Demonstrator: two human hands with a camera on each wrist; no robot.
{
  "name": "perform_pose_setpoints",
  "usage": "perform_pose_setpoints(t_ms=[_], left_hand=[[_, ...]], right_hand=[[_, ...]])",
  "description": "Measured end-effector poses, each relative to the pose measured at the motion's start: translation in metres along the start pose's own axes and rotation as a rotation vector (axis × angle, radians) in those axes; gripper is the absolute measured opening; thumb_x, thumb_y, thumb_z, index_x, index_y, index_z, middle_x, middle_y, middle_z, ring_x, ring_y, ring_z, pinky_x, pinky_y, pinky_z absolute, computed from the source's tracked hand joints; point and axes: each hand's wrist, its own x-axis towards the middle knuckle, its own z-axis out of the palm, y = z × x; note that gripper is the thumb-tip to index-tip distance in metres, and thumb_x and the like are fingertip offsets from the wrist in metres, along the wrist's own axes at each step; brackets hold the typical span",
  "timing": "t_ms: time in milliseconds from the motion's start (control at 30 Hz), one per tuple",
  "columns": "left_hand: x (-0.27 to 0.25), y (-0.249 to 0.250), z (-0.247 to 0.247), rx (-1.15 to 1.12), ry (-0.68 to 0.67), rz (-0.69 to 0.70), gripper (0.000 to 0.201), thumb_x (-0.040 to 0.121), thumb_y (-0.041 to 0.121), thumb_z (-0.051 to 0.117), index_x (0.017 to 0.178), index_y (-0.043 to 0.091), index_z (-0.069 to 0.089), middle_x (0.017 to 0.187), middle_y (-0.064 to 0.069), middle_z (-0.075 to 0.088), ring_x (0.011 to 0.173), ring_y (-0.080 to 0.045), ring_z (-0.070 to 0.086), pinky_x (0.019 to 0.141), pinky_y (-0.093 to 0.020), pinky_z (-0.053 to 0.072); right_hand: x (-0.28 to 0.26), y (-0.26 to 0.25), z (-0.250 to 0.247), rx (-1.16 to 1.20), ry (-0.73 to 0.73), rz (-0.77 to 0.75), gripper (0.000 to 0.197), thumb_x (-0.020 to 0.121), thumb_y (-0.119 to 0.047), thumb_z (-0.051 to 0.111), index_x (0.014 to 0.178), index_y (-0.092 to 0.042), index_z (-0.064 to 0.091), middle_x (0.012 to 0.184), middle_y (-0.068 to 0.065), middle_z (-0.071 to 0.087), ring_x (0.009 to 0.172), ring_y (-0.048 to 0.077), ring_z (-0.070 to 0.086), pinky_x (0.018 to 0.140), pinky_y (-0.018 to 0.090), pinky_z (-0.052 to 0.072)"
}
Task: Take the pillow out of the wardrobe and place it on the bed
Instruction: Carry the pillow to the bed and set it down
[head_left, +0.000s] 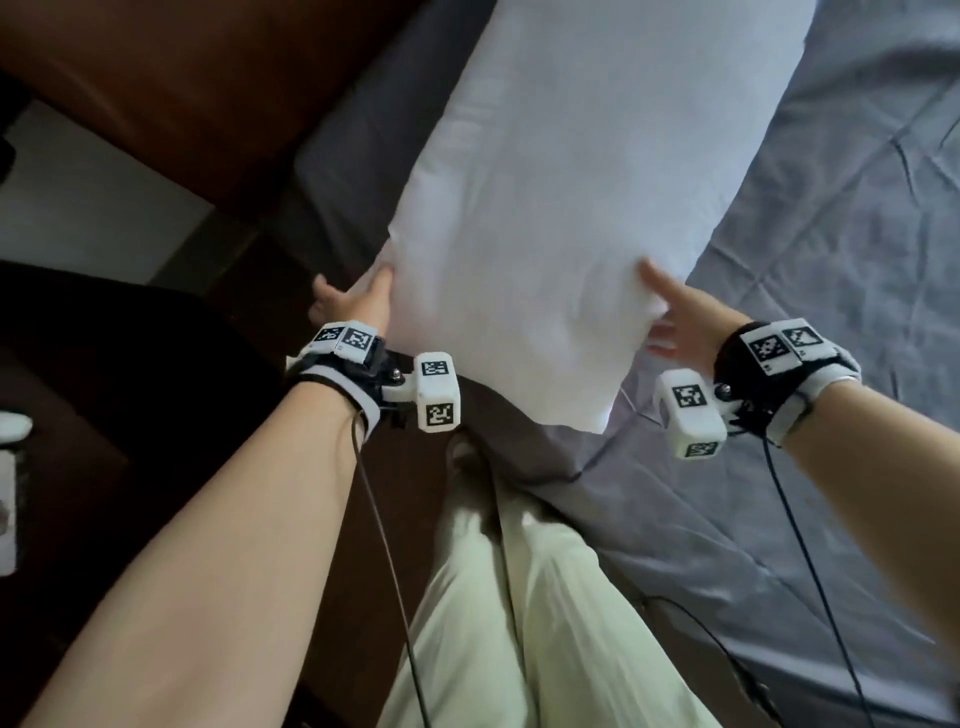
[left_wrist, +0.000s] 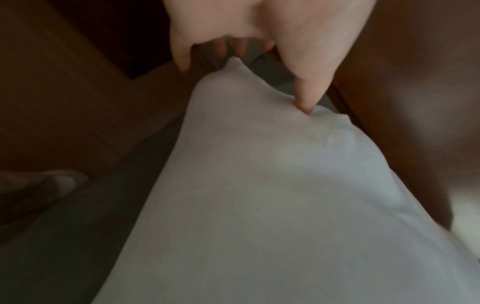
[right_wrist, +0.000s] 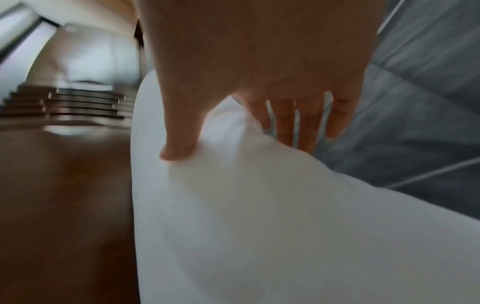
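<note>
Nearest the head camera are the person's pale green trousers (head_left: 519, 597) and both bare forearms, each wrist carrying a strap with black-and-white marker blocks and a trailing black cable (head_left: 395, 571).

The left hand (head_left: 353, 301) holds the near left corner of the white pillow (head_left: 571, 208). In the left wrist view the thumb presses into the top face of the pillow (left_wrist: 259, 205) close to its corner, while the other fingers (left_wrist: 182, 59) curl down behind the edge, so the corner is pinched between thumb and fingers. The left hand (left_wrist: 259, 26) fills the top of that view.

The right hand (head_left: 685, 322) holds the near right edge of the pillow. In the right wrist view the thumb lies on the upper face of the pillow (right_wrist: 259, 226) and the four fingers (right_wrist: 306, 123) reach beneath a raised fold, pinching the fabric between them. The right hand (right_wrist: 259, 51) is seen from its back.

The pillow extends away from the hands, over the bed (head_left: 831, 260), which is covered by a creased grey sheet. Its near end is lifted off the sheet; whether the far end touches the bed cannot be determined.

To the left of the bed stands a brown wooden headboard panel (head_left: 182, 78), with dark wooden floor (head_left: 104, 389) beside it. Both wrist views are motion-blurred.
</note>
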Motion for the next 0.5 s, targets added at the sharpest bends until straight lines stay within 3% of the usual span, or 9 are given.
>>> perform_pose_setpoints(t_ms=[33, 100, 167, 267, 333, 400, 467, 500], left_hand=[[-0.005, -0.003, -0.002, -0.017, -0.010, -0.091, 0.109, 0.066, 0.064, 0.068, 0.152, 0.024, 0.014, 0.152, -0.006, 0.029, 0.138, -0.031, 0.036, 0.112, -0.048, 0.032], [-0.013, -0.013, -0.002, -0.218, -0.147, -0.275, 0.119, 0.053, 0.067, 0.076, 0.149, 0.026, 0.019, 0.138, 0.001, 0.040, 0.123, -0.026, 0.050, 0.096, -0.054, 0.049], [-0.022, -0.018, 0.000, -0.403, -0.362, -0.410, 0.102, 0.051, 0.061, 0.083, 0.135, 0.022, 0.042, 0.129, -0.004, 0.059, 0.107, -0.029, 0.064, 0.075, -0.049, 0.059], [-0.040, -0.016, 0.002, -0.377, -0.548, -0.396, 0.058, 0.072, 0.053, 0.075, 0.114, 0.018, 0.059, 0.103, -0.008, 0.069, 0.086, -0.025, 0.068, 0.055, -0.033, 0.057], [-0.048, -0.011, 0.003, -0.415, -0.557, -0.382, 0.047, 0.081, 0.041, 0.072, 0.116, 0.013, 0.059, 0.095, -0.007, 0.069, 0.076, -0.022, 0.066, 0.038, -0.025, 0.052], [-0.045, -0.004, 0.003, -0.467, -0.529, -0.354, 0.045, 0.084, 0.030, 0.072, 0.120, 0.007, 0.058, 0.102, -0.012, 0.070, 0.073, -0.024, 0.064, 0.030, -0.024, 0.048], [-0.038, 0.005, 0.006, -0.493, -0.456, -0.295, 0.051, 0.083, 0.021, 0.073, 0.128, 0.007, 0.053, 0.114, -0.015, 0.068, 0.074, -0.025, 0.065, 0.035, -0.028, 0.051], [-0.034, 0.009, 0.007, -0.525, -0.417, -0.250, 0.051, 0.083, 0.015, 0.072, 0.130, 0.010, 0.050, 0.110, -0.013, 0.068, 0.074, -0.025, 0.064, 0.042, -0.032, 0.055]], right_hand=[[0.001, -0.005, -0.005, 0.066, 0.033, -0.006, 0.058, 0.081, -0.063, 0.054, 0.121, -0.021, 0.053, 0.118, 0.001, 0.061, 0.103, 0.017, 0.060, 0.085, 0.030, 0.046], [0.003, -0.014, -0.011, 0.136, 0.040, -0.015, 0.068, 0.082, -0.063, 0.053, 0.131, -0.015, 0.048, 0.122, 0.004, 0.060, 0.101, 0.017, 0.064, 0.069, 0.027, 0.053], [0.004, -0.020, -0.010, 0.177, 0.024, 0.013, 0.069, 0.077, -0.064, 0.060, 0.126, -0.015, 0.056, 0.120, 0.006, 0.068, 0.102, 0.022, 0.069, 0.064, 0.029, 0.057], [0.009, -0.024, -0.003, 0.221, 0.043, 0.030, 0.050, 0.075, -0.053, 0.070, 0.107, -0.015, 0.066, 0.090, 0.005, 0.078, 0.078, 0.021, 0.075, 0.055, 0.031, 0.059], [0.015, -0.030, 0.000, 0.197, 0.098, 0.024, 0.038, 0.077, -0.041, 0.073, 0.100, -0.012, 0.064, 0.065, 0.003, 0.075, 0.055, 0.019, 0.072, 0.045, 0.030, 0.056], [0.019, -0.038, 0.002, 0.161, 0.103, 0.071, 0.026, 0.081, -0.032, 0.069, 0.091, -0.010, 0.059, 0.046, 0.004, 0.066, 0.037, 0.019, 0.062, 0.038, 0.027, 0.053], [0.020, -0.046, 0.005, 0.143, 0.098, 0.102, 0.018, 0.085, -0.024, 0.064, 0.087, -0.009, 0.056, 0.040, 0.005, 0.060, 0.030, 0.019, 0.056, 0.036, 0.024, 0.050], [0.020, -0.048, 0.009, 0.131, 0.109, 0.101, 0.014, 0.086, -0.020, 0.062, 0.087, -0.008, 0.056, 0.038, 0.005, 0.059, 0.028, 0.018, 0.055, 0.033, 0.022, 0.048]])
